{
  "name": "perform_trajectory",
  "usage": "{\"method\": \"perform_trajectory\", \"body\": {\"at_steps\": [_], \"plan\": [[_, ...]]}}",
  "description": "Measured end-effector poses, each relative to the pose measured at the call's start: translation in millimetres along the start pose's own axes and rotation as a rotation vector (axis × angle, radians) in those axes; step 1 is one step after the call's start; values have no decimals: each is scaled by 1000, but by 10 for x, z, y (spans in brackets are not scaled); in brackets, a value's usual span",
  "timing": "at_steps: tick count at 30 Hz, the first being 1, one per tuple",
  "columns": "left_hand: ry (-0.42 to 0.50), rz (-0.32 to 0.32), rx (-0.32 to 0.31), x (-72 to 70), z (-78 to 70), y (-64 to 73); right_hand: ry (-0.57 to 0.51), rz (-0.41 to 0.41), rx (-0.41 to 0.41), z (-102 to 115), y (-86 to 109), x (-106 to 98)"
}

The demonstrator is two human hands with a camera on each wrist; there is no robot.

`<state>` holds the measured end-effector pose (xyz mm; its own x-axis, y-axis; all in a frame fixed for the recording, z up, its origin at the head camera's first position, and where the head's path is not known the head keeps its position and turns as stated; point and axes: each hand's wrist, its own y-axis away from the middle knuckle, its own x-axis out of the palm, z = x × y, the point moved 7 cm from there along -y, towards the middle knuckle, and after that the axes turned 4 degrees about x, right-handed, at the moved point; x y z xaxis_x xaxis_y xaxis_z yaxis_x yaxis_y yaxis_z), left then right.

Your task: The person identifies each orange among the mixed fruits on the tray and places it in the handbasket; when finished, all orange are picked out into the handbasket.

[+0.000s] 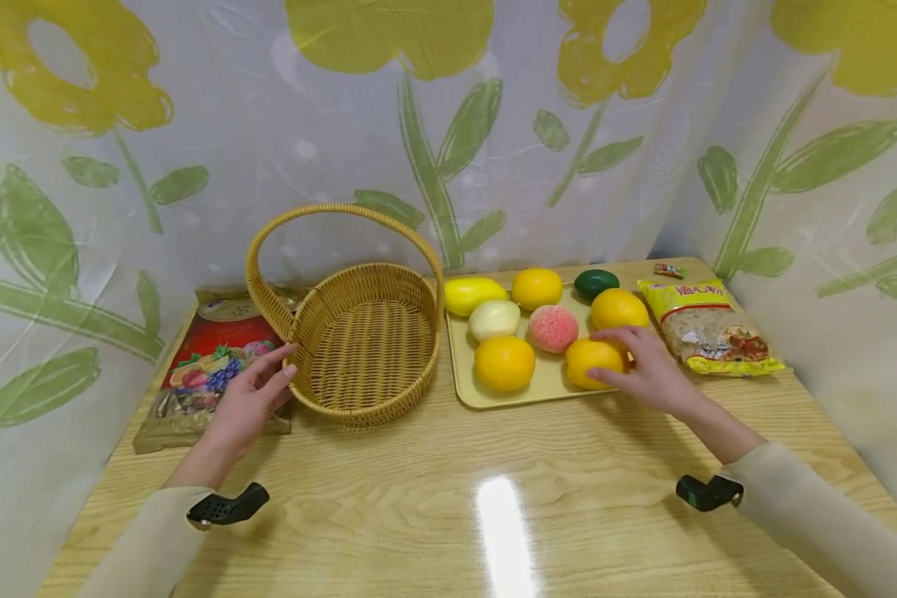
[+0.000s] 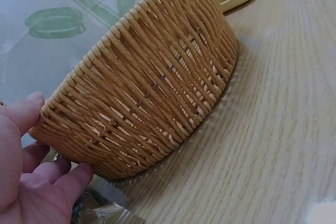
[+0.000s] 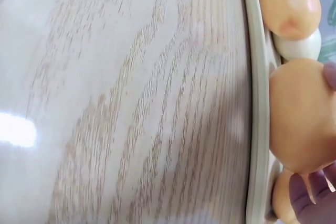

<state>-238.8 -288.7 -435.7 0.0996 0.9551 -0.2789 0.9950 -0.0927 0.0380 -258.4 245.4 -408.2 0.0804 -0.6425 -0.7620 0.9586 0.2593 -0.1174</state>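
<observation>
A round wicker basket (image 1: 411, 400) with a tall hoop handle stands left of centre. My left hand (image 1: 241, 411) holds its left rim; the left wrist view shows the thumb at the rim and the fingers against the woven wall (image 2: 142, 87). To the right, my right hand (image 1: 654, 378) grips an orange (image 1: 586, 363) at the front right of a pale yellow tray (image 1: 469, 397). Around that orange lie more oranges (image 1: 504, 364), a pink peach (image 1: 553, 330), a whitish fruit (image 1: 495, 320), a long yellow fruit (image 1: 474, 295) and a dark green fruit (image 1: 596, 284).
Partly behind the basket on the left lies a red and gold bag (image 1: 220, 353) with fruit pictures. Right of the tray are a yellow and clear food bag (image 1: 706, 328) and a tiny wrapped packet (image 1: 669, 270). A flowered curtain (image 1: 254, 149) borders the wooden table (image 1: 389, 507).
</observation>
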Motion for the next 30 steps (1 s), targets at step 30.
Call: {"method": "perform_trajectory", "body": {"at_steps": [30], "plan": [[4, 2, 20, 17, -15, -1, 51, 64, -160, 672, -3, -93]]}}
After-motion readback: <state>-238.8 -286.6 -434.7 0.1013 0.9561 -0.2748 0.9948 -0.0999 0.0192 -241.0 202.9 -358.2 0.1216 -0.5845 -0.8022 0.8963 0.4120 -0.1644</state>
